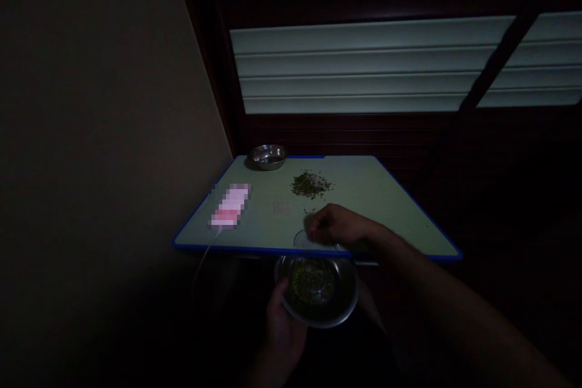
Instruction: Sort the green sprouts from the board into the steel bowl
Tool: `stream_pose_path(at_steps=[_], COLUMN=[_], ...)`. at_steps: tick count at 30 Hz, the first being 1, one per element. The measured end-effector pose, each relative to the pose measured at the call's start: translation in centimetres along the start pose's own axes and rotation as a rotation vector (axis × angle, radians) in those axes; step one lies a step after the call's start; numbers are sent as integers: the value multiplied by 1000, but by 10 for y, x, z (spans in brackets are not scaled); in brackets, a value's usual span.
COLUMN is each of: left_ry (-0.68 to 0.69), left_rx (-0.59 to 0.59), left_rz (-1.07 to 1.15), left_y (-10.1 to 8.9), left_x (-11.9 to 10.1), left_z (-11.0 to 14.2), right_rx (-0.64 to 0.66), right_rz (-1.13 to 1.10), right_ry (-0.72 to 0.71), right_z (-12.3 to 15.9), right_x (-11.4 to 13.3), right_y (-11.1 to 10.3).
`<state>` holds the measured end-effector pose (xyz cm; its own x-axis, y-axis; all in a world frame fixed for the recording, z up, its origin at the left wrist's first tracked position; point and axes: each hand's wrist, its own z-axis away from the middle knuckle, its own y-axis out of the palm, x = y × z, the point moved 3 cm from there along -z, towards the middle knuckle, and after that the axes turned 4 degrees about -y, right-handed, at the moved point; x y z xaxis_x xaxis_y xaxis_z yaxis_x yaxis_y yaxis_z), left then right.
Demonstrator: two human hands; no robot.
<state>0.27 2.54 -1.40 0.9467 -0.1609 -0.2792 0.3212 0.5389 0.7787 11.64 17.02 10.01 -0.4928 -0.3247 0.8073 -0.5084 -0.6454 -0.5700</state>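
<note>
My left hand [282, 322] grips the rim of a steel bowl [345, 309] holding small green grains, held just below the near edge of a pale green table [400, 206] with a blue border. My right hand [339, 225] rests on the table near that edge, fingers curled together and pointing left, over a faint patch of grains; what is in them is too dark to make out. A loose pile of green grains [310, 184] lies further back on the table.
An empty steel bowl [267, 156] stands at the table's far left corner. A blurred pink and white flat object [230, 205] with a cable lies at the left. A beige wall rises on the left; a louvred window is behind.
</note>
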Motion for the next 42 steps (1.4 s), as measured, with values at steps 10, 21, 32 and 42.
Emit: stream_pose_path(at_steps=[10,21,32,42], left_ry=[15,-5,-16,24], left_rx=[22,-23,-32,-21], left_rz=[9,-17,-28,-53], left_y=[-2,-3,-6,-3], left_x=[0,2,1,0], left_z=[0,3,2,4], right_rx=[-145,-767,-669,-727], right_rz=[-147,77,153,188], right_ry=[-104,-127,-7,34], right_z=[1,-3,-6,-8], right_x=[-1,-46,-45,-48], right_y=[-14,-47,-39,-41])
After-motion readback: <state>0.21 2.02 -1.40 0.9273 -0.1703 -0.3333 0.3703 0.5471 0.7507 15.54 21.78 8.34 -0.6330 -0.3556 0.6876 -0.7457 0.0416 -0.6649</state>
